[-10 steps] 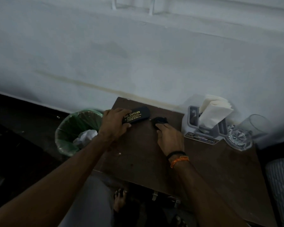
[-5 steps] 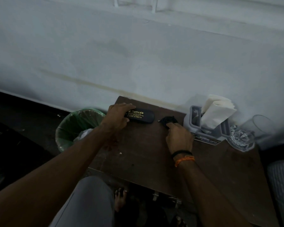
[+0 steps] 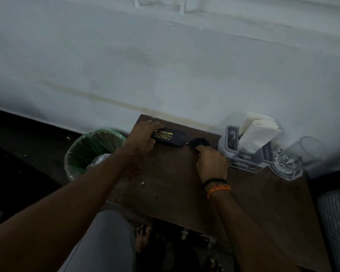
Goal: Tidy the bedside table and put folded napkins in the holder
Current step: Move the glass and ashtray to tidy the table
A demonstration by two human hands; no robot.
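The left hand (image 3: 143, 137) grips the spectacle case (image 3: 169, 137) while the right hand (image 3: 211, 160) apparently pinches a small black object (image 3: 199, 142), lining both along the bedside table (image 3: 185, 185) back edge.

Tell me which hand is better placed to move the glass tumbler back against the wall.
Probably the right hand: it sits nearer the glass tumbler, just beyond the napkin holder. The left hand grips the spectacle case at the table's far left.
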